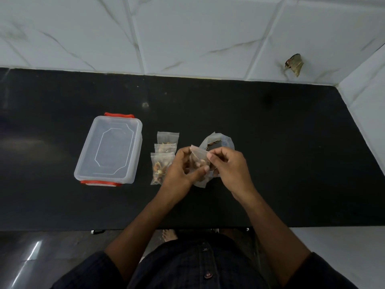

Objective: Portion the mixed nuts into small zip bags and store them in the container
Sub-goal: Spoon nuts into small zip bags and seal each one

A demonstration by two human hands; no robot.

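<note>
Both hands hold one small zip bag (199,157) with nuts in it, above the black counter. My left hand (183,167) grips its left side with the thumb across the front. My right hand (227,163) pinches its top right edge. Behind the hands lies the larger clear bag of mixed nuts (218,140), its mouth open. Three filled small zip bags (163,157) lie in an overlapping row left of my hands. The clear plastic container (110,150) with red clips stands further left, its lid on.
The black counter (291,163) runs to a white tiled wall at the back and right. A brown scrap (294,63) sticks to the wall at the back right. The counter's front edge is near my body.
</note>
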